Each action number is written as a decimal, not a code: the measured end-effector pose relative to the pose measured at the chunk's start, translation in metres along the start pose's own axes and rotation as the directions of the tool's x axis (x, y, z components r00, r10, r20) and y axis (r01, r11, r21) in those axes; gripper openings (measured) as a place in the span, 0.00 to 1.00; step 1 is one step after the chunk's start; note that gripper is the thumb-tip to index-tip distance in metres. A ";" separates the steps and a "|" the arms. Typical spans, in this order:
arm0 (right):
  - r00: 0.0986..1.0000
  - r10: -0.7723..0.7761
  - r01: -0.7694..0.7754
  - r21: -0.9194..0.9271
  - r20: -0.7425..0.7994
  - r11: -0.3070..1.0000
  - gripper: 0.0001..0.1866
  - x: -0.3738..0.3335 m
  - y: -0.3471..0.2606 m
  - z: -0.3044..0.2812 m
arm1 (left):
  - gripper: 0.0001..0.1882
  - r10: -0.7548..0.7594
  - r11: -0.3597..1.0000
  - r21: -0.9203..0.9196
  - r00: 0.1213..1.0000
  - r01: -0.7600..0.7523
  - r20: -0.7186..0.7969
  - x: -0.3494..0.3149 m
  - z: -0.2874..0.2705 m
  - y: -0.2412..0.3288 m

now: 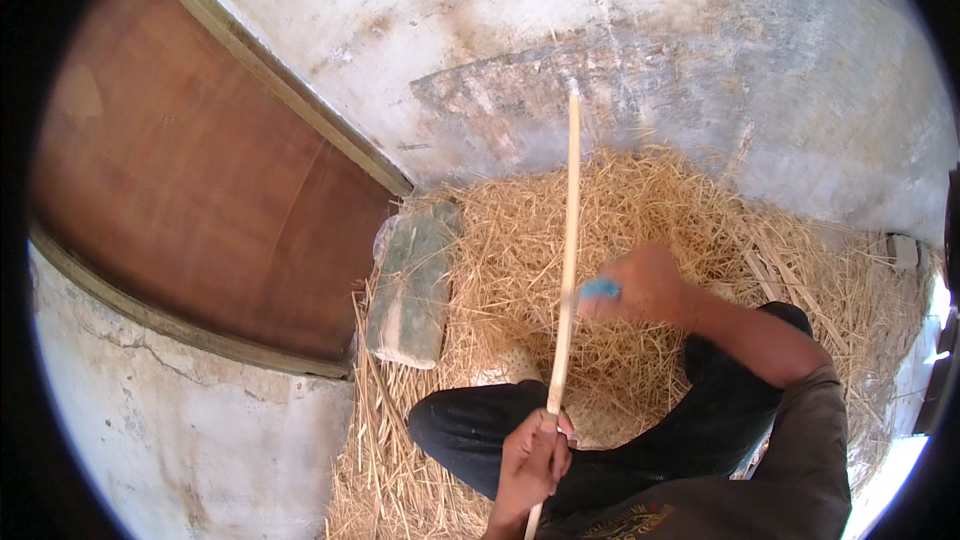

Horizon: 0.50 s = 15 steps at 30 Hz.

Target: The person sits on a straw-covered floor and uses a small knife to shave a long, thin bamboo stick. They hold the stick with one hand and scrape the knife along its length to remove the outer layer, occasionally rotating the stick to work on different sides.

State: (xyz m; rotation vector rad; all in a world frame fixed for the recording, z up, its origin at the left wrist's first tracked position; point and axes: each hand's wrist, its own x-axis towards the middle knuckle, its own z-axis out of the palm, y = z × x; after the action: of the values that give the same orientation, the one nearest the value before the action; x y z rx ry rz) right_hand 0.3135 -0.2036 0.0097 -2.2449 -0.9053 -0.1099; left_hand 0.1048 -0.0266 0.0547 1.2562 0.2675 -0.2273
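Note:
My left hand (533,462) is closed round the lower part of a long, pale wooden stick (570,220). The stick rises nearly upright in the picture and bends slightly, its far end reaching towards the wall. Beside its middle, my right hand (645,285) is blurred by motion, with the fingers wrapped round a blue-handled tool (601,288). The tool's end lies against or very close to the stick; its blade or tip is too smeared to make out. My bent legs in dark trousers (480,430) are on either side of the work.
Pale straw-like shavings (640,200) cover the floor. A greenish-grey block (410,280) lies to the left, by a brown door panel (220,160) in a wooden frame. A stained plaster wall (680,60) stands ahead. Thin strips (785,275) lie at right.

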 end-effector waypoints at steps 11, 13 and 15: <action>0.986 -0.153 0.138 -0.210 -0.059 0.968 0.35 -0.007 -0.027 0.018 | 0.13 -0.032 0.591 -0.772 0.964 0.232 0.265 0.041 -0.007 -0.017; 0.995 -0.045 0.021 -0.251 -0.089 0.968 0.34 0.008 -0.003 0.004 | 0.13 -0.053 0.619 -0.748 0.963 0.238 0.263 0.038 -0.009 -0.019; 0.999 -0.020 0.008 -0.241 -0.047 0.970 0.35 0.007 -0.001 0.003 | 0.14 -0.077 0.670 -0.707 0.968 0.227 0.238 0.039 -0.008 -0.019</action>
State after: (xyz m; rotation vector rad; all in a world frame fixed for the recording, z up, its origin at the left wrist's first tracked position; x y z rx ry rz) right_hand 0.3175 -0.1971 0.0097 -2.4476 -0.9234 -0.2945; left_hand 0.1348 -0.0259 0.0231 0.3958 0.2613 -0.3413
